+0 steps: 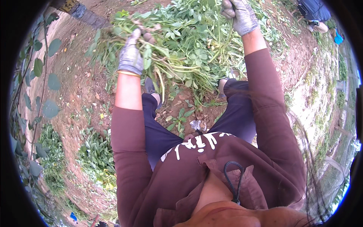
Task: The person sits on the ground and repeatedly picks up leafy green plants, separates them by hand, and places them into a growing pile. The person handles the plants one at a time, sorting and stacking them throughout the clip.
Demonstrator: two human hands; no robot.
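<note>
- stems could be dropped or scattered from the leafy bunch (109,41), since it is held at one narrow place and many loose ends are left sticking out past the left hand (133,51)
- tangling could be caused by the long pale stalks (185,70) that are trailed over the heap of leafy plants (196,41); if the bunch were lifted sharply, neighbouring stems could be dragged along
- the left shoe (150,84) could be snagged, as stalks are spread close beside it
- the fingers of the left hand are curled well in, with hardly any gap shown, and the bunch is gripped in them
- the fingers of the right hand (241,16) are seen bent inward above the heap; a thin stem (221,49) is seen just below, but whether it is gripped, and how tightly the fingers are closed, cannot be told
- the heap is spread toward the far edge of the dirt ground (85,81), and the bunch is held over the heap's left edge
</note>
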